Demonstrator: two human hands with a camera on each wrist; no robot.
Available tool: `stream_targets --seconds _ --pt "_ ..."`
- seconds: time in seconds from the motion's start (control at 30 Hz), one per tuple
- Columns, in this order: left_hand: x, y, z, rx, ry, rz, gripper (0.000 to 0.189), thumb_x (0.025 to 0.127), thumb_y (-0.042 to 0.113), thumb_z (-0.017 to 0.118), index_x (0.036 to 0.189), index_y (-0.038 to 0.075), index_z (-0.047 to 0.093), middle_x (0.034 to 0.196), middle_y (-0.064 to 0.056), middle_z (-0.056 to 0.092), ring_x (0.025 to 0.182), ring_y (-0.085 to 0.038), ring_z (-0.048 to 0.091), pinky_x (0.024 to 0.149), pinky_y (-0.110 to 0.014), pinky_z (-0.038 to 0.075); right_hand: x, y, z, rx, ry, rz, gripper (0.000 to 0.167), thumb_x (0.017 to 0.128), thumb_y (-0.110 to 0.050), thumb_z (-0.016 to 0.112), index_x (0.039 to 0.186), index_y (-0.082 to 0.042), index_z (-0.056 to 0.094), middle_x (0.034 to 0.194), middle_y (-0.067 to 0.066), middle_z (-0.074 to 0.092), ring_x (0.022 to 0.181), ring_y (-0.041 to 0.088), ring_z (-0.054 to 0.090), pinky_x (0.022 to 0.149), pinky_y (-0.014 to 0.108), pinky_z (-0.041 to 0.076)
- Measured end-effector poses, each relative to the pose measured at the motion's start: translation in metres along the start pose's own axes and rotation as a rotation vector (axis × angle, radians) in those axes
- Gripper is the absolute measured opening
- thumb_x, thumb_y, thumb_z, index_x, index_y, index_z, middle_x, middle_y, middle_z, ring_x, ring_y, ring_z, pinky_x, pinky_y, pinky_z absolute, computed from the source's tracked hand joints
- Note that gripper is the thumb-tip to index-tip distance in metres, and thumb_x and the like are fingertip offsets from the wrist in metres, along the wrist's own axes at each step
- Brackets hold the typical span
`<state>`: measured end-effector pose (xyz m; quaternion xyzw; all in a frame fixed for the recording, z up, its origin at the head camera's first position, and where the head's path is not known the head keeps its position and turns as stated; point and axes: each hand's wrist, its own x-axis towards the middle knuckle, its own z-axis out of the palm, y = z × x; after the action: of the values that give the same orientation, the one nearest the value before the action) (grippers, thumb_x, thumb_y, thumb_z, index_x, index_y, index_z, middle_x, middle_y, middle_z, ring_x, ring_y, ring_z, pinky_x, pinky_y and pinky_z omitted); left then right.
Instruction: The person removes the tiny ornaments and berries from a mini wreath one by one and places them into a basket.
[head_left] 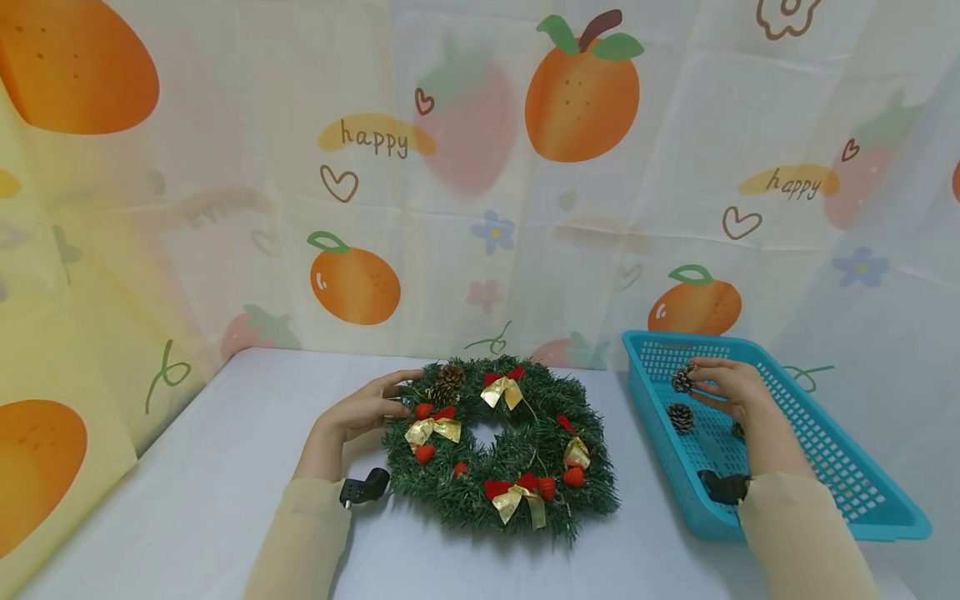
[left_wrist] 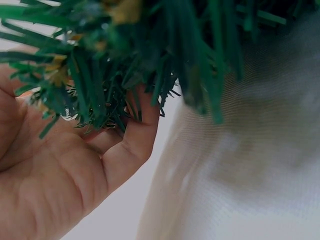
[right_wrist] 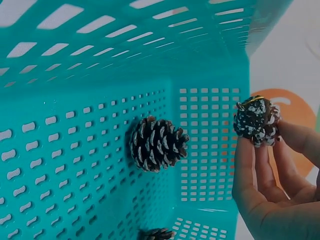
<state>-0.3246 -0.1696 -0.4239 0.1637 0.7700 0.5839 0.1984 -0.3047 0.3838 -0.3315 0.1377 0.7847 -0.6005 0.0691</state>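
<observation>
A green wreath (head_left: 491, 508) with gold-and-red bows and red berries lies on the white table. My left hand (head_left: 367, 410) holds its left edge; in the left wrist view the fingers (left_wrist: 137, 132) curl into the needles, which hide the fingertips. A brown pine cone (head_left: 451, 377) sits on the wreath's upper left. Over the blue basket (head_left: 693, 521), my right hand (head_left: 726, 385) pinches a white-tipped pine cone (right_wrist: 257, 120) between thumb and fingers. Another pine cone (right_wrist: 157, 144) lies in the basket below it, and part of one more (right_wrist: 159, 234) shows at the right wrist view's bottom edge.
The perforated basket stands to the right of the wreath, its high walls around the pine cones. Behind the table hangs a fruit-printed curtain (head_left: 450, 283). Black wrist cameras (head_left: 364, 487) are strapped to both forearms.
</observation>
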Motion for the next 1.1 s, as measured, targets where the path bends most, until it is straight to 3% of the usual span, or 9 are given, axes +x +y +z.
stream_targets --seconds 0.27,0.83,1.1 --pt "-0.0004 0.0012 0.0003 -0.003 -0.001 -0.001 0.073 0.09 0.006 0.06 0.156 0.02 0.031 0.165 -0.02 0.015 0.097 -0.019 0.052 0.076 -0.032 0.046 0.0003 -0.001 0.0004 0.013 -0.017 -0.007 0.064 0.099 -0.019 0.056 0.155 -0.002 0.029 0.082 -0.024 0.059 0.08 -0.004 0.066 0.088 0.027 0.057" --pt "-0.0006 0.0007 0.0008 0.0 0.007 -0.008 0.072 0.09 0.007 0.06 0.156 0.021 0.032 0.166 -0.019 0.012 0.131 -0.035 0.047 0.085 -0.033 0.048 0.0004 -0.0015 0.0003 0.02 -0.021 -0.001 0.067 0.1 -0.022 0.056 0.156 -0.003 0.026 0.088 -0.023 0.055 0.079 -0.005 0.065 0.09 0.027 0.056" --pt "-0.0005 0.0002 0.0008 -0.001 0.006 -0.003 0.073 0.09 0.006 0.059 0.156 0.021 0.032 0.166 -0.019 0.013 0.131 -0.035 0.046 0.084 -0.033 0.048 0.0006 -0.0016 0.0004 0.036 -0.019 0.001 0.068 0.1 -0.022 0.056 0.156 -0.003 0.025 0.085 -0.025 0.056 0.081 -0.004 0.066 0.089 0.027 0.057"
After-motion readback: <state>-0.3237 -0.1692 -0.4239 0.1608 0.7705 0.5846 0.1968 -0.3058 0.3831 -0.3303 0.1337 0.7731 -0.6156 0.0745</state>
